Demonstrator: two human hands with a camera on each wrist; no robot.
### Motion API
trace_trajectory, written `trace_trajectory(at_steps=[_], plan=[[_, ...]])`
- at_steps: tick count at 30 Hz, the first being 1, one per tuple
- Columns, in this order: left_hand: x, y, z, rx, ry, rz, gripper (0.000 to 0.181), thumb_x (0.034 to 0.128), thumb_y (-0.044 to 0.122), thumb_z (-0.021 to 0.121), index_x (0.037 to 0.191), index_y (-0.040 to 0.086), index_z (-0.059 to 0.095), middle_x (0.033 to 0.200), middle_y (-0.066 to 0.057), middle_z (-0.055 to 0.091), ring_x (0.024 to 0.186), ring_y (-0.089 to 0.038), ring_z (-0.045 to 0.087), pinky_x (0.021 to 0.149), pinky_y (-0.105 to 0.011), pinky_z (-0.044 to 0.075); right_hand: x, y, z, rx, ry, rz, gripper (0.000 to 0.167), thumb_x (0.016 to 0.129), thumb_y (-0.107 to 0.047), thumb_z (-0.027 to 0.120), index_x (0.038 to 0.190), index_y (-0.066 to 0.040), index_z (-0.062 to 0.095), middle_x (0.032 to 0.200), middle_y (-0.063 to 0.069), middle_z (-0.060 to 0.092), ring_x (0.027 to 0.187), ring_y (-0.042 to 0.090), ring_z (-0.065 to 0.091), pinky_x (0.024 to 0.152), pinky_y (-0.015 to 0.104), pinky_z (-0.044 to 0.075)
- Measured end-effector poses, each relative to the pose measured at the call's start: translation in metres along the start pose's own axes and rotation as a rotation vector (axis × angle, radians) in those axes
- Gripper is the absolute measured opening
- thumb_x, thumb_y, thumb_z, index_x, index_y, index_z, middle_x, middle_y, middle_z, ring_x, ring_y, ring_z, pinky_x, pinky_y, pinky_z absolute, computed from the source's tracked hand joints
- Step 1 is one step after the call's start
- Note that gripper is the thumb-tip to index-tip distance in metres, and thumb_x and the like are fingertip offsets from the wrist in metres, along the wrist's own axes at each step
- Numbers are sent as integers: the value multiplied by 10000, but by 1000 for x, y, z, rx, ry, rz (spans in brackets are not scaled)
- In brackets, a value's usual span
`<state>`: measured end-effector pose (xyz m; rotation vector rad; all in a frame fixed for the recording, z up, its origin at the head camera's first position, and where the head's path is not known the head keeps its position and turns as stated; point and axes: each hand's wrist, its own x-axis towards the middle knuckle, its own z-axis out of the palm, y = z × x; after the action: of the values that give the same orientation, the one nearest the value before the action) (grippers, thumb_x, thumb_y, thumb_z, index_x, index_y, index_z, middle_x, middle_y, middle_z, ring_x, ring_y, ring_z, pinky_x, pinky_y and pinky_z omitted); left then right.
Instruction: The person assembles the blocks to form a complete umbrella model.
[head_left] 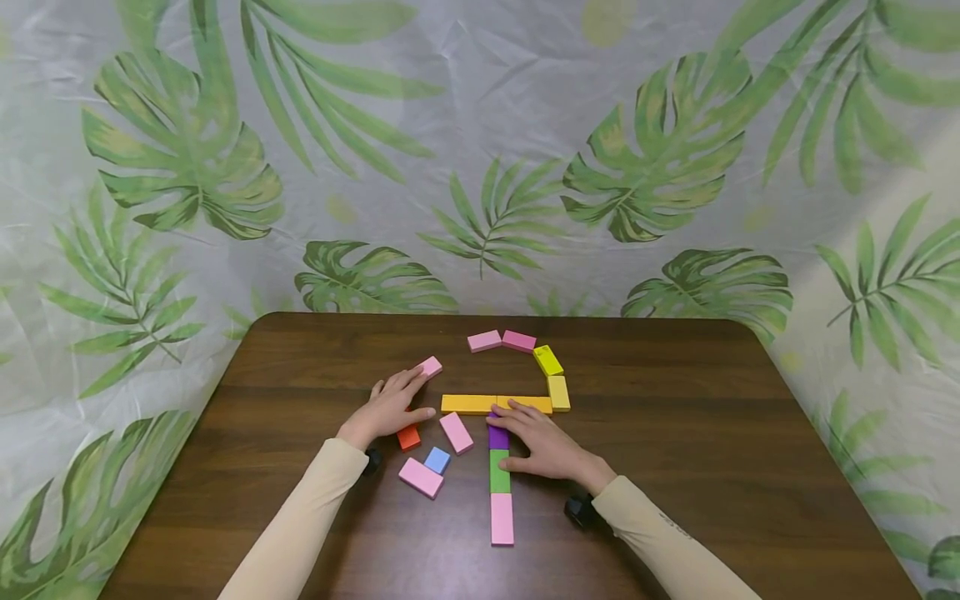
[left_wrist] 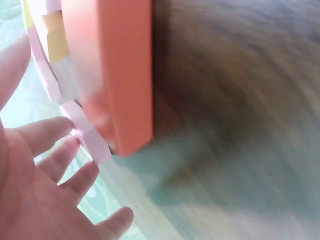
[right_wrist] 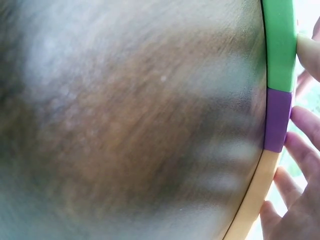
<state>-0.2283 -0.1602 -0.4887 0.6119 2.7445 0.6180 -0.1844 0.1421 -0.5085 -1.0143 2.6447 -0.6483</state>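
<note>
My left hand point(head_left: 386, 408) reaches over the table's left side, its fingertips touching a small pink block point(head_left: 430, 367). In the left wrist view its fingers point(left_wrist: 55, 131) are spread and the thumb stands apart from that block. A red block point(head_left: 408, 437) lies partly hidden under the hand. My right hand point(head_left: 542, 442) rests lightly on a line of blocks. Its fingers lie at the orange block point(head_left: 536, 402) and the purple block point(right_wrist: 278, 120), with the thumb at the green block point(head_left: 499, 473). A pink block point(head_left: 502, 521) ends the line nearest me.
Two pink blocks point(head_left: 484, 341) and two yellow blocks point(head_left: 558, 393) curve from the far side round to the orange row's right end. Nearer me lie a loose pink block point(head_left: 456, 432), a blue block point(head_left: 437, 460) and another pink block point(head_left: 422, 478). A leaf-patterned cloth point(head_left: 480, 125) hangs behind the table.
</note>
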Motion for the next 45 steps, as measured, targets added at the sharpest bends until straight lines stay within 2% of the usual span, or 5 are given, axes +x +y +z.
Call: trace_trajectory(at_steps=[14, 18, 22, 34, 45], plan=[[29, 15, 0, 41, -39, 19, 742, 940, 429, 570, 1495, 25, 287, 1557, -165, 198, 1399, -394, 172, 1063, -648, 112, 1, 2, -1, -4, -1, -13, 690, 871, -442, 646, 1460, -166, 415, 1537, 47, 308, 1428, 306, 171, 1117, 515, 164], [37, 16, 1, 10, -40, 23, 747, 935, 430, 573, 1492, 20, 291, 1558, -164, 193, 1401, -398, 160, 1061, -654, 96, 1, 1, -1, 5, -1, -15, 688, 874, -442, 642, 1461, -165, 413, 1536, 49, 309, 1426, 311, 175, 1119, 514, 158], [43, 16, 3, -11, -37, 37, 815, 912, 533, 553, 1491, 21, 294, 1560, -149, 189, 1398, -401, 153, 1056, -663, 78, 2, 1, -2, 5, -1, -20, 692, 874, -436, 645, 1464, -163, 409, 1539, 50, 303, 1427, 311, 172, 1120, 514, 155], [50, 28, 6, 47, -59, -24, 747, 943, 433, 561, 1503, 35, 269, 1569, -145, 165, 1427, -366, 110, 1078, -638, 39, 1, 3, 0, 7, -1, -16, 689, 873, -440, 646, 1461, -166, 415, 1539, 43, 303, 1428, 310, 169, 1109, 533, 173], [54, 32, 8, 52, -55, -28, 748, 944, 439, 557, 1508, 45, 262, 1569, -139, 165, 1425, -349, 122, 1069, -652, 60, 1, 1, -1, 15, -3, -15, 685, 874, -427, 651, 1459, -159, 417, 1538, 50, 304, 1425, 318, 174, 1109, 534, 174]])
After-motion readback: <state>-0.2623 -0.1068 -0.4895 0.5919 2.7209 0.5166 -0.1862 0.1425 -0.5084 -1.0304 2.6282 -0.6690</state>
